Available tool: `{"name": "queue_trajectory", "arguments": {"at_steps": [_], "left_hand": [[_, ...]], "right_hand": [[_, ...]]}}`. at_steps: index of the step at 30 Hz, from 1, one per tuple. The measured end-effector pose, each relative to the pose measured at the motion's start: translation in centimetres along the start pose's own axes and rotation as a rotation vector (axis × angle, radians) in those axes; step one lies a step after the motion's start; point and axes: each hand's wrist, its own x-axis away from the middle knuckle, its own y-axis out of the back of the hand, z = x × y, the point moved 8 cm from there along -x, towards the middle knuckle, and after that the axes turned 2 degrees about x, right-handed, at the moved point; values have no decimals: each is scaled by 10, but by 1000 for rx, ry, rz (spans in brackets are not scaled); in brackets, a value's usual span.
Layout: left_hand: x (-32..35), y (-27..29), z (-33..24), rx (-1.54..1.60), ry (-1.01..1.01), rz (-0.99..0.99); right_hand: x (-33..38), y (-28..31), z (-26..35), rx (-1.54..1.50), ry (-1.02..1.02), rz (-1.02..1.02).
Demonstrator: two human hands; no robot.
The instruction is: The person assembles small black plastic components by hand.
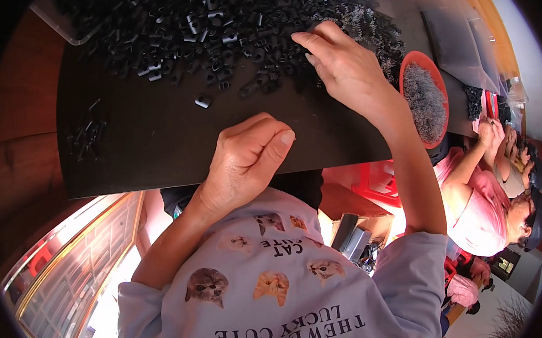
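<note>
My left hand (245,161) is closed in a fist just above the near edge of the dark table (175,144). Its curled fingers hide whatever is inside. Farther off and to the right, my right hand (345,66) reaches over the near right side of a pile of small black hollow plastic pieces (211,32). Its index finger and thumb are apart, and I see nothing held between them. One loose black piece (203,101) lies on the table between the pile and my left hand. Small metal springs (365,27) are heaped beyond my right hand.
An orange-red basin (443,94) full of springs stands by my right forearm. Thin black pins (87,141) lie at the table's left. A clear plastic tub (63,29) sits at the far left corner. Co-workers sit to the right, one in a pink top (475,214).
</note>
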Motion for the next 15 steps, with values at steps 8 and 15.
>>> {"name": "queue_trajectory", "arguments": {"at_steps": [8, 15], "left_hand": [[1, 1, 0, -9, -27, -3], [1, 0, -2, -45, -39, 16]], "right_hand": [[22, 23, -8, 53, -34, -67], [1, 11, 55, -165, 157, -70]]}}
